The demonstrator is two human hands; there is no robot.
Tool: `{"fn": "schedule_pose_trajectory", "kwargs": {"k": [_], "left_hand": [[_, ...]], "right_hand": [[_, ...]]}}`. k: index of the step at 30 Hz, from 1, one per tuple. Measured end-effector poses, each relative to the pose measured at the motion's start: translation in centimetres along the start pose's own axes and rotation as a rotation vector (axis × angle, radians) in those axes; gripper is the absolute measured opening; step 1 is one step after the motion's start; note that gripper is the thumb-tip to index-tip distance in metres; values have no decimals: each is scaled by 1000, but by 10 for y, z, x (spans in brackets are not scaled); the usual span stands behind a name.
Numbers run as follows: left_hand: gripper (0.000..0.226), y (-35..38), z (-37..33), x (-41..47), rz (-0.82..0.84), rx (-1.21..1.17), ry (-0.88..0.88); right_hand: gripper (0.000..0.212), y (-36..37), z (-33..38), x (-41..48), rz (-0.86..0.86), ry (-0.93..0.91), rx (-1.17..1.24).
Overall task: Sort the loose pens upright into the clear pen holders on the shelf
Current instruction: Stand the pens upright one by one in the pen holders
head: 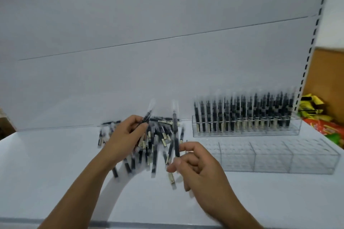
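A heap of loose black pens (pixel 158 135) with clear caps lies on the white shelf (pixel 55 163) near its back wall. My left hand (pixel 123 139) is over the heap and pinches one pen (pixel 148 114) that tilts up to the right. My right hand (pixel 197 171) holds another pen (pixel 175 132) upright between thumb and fingers, cap up. To the right stands a clear holder (pixel 247 132) filled with upright pens. In front of it sits a second clear holder (pixel 275 156) with an empty grid of cells.
A slotted white upright (pixel 309 57) bounds the shelf on the right. Beyond it lie colourful snack packets (pixel 323 124) and a brown board (pixel 327 80). A dark strip runs along the shelf's front edge (pixel 74 222).
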State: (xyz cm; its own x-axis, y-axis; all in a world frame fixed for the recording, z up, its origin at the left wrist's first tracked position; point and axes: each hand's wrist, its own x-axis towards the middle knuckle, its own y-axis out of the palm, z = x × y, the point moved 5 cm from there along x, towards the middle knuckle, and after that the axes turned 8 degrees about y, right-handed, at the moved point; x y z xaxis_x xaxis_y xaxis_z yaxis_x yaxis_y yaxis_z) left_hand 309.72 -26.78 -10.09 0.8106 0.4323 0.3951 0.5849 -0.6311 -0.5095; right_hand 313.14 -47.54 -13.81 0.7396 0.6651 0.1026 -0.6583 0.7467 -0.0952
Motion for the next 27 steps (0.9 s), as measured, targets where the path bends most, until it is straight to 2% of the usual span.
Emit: {"fn": "schedule_pose_trajectory", "kwargs": {"k": [8, 16, 22, 26, 27], "left_hand": [[13, 69, -37, 19, 52, -328, 79], [12, 131, -87, 42, 70, -630, 42], [11, 158, -81, 36, 132, -678, -43], [10, 162, -74, 36, 149, -676, -30], [10, 163, -74, 36, 164, -664, -18]], "right_hand": [[12, -85, 24, 12, -200, -62, 5], [4, -161, 35, 37, -426, -131, -139], [16, -185, 42, 62, -453, -111, -267], [7, -197, 47, 75, -484, -82, -363], [11, -200, 46, 78, -501, -73, -415]]}}
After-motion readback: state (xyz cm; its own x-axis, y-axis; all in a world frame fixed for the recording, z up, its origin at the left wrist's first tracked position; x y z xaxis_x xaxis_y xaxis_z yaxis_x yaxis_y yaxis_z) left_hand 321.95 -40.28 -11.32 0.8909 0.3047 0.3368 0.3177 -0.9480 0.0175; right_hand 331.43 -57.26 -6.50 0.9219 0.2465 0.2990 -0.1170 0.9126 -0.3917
